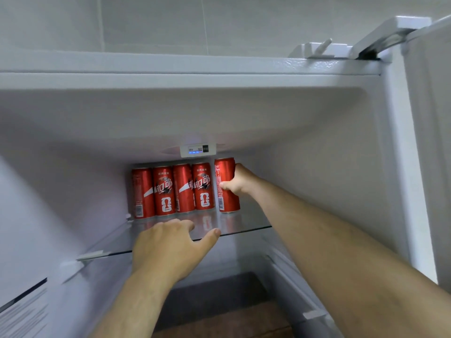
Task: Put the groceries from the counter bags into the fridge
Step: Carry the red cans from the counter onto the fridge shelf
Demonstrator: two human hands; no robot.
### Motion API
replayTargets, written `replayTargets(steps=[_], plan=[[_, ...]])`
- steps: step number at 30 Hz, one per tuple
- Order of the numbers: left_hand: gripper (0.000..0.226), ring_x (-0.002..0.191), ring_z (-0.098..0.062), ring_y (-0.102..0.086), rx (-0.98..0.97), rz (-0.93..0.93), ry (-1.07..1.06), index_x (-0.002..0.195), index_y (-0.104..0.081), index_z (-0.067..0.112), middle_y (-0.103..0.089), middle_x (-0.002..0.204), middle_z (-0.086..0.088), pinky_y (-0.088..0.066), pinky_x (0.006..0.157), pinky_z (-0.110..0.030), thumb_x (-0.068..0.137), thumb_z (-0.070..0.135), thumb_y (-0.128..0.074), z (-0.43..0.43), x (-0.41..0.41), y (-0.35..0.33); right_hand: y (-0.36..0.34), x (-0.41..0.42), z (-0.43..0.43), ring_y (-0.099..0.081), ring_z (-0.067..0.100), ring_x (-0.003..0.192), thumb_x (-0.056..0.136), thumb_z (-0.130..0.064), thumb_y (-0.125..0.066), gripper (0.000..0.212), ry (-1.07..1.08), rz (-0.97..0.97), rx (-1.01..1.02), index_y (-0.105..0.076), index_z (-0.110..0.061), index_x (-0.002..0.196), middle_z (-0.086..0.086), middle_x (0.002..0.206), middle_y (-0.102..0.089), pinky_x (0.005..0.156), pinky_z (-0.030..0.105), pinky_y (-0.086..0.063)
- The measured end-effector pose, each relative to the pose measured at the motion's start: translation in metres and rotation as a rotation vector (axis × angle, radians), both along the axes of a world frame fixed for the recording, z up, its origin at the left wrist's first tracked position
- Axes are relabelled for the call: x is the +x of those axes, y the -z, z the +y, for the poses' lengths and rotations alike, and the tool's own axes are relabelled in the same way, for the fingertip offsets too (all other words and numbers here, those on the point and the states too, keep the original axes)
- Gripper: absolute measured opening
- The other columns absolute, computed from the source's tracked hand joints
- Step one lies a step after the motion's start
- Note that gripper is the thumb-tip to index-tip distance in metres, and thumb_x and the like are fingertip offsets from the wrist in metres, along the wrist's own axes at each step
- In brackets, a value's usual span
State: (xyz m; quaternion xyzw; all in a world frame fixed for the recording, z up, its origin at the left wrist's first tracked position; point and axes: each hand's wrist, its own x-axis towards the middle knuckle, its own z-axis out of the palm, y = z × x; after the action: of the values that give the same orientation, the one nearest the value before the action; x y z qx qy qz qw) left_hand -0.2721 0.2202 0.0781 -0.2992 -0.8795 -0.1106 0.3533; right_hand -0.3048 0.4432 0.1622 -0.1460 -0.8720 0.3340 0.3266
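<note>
I look into an open white fridge. Several tall red cans (170, 190) stand in a row at the back of the glass shelf (249, 224). My right hand (240, 180) grips one more red can (225, 176) at the right end of the row, upright, its base on or just above the glass. My left hand (170, 247) rests at the shelf's front edge, fingers spread and relaxed, holding nothing.
A small control panel (198, 150) with blue lights hangs from the fridge ceiling above the cans. The fridge door (429, 142) stands open at the right. The shelf's right side beyond the held can is bare. A lower compartment (219, 301) shows below.
</note>
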Motion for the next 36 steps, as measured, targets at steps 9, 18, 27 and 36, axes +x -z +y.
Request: replayTargets(steps=[9,18,27,36], plan=[[0.075,0.102,-0.005,-0.059,-0.021,0.003,-0.038,0.119,-0.058,0.036,-0.062,0.117,0.017,-0.038,0.071,-0.024,0.077,0.085,-0.02,0.001,0.004,-0.003,-0.005,-0.029,0.015,-0.057,0.032,0.121,0.083,-0.024,-0.078,0.067,0.025,-0.063,-0.004,-0.042,-0.009,0.137,0.014,0.134,-0.055,0.102,0.044,-0.047],[0.076,0.105,-0.005,-0.058,-0.025,0.015,-0.036,0.12,-0.057,0.037,-0.062,0.118,0.019,-0.042,0.076,-0.022,0.076,0.086,-0.019,0.002,0.003,-0.003,-0.002,-0.05,0.027,-0.06,0.031,0.117,0.077,-0.019,-0.083,0.066,-0.012,-0.026,-0.017,-0.049,-0.011,0.133,0.011,0.129,-0.06,0.103,0.047,-0.047],[0.079,0.104,-0.004,-0.058,-0.019,0.024,-0.039,0.118,-0.058,0.037,-0.062,0.117,0.019,-0.044,0.077,-0.024,0.074,0.088,-0.016,0.003,-0.002,-0.001,0.002,-0.065,0.032,-0.059,0.03,0.119,0.079,-0.022,-0.08,0.063,-0.02,-0.034,-0.026,-0.048,-0.015,0.133,0.009,0.129,-0.06,0.103,0.052,-0.046],[0.078,0.101,-0.005,-0.058,-0.022,0.012,-0.061,0.115,-0.059,0.038,-0.063,0.114,0.019,-0.039,0.071,-0.025,0.073,0.088,-0.016,0.003,-0.004,-0.001,0.004,-0.071,0.037,-0.06,0.028,0.116,0.079,-0.027,-0.08,0.064,-0.002,-0.057,0.029,-0.048,-0.017,0.133,0.007,0.129,-0.06,0.102,0.048,-0.048]])
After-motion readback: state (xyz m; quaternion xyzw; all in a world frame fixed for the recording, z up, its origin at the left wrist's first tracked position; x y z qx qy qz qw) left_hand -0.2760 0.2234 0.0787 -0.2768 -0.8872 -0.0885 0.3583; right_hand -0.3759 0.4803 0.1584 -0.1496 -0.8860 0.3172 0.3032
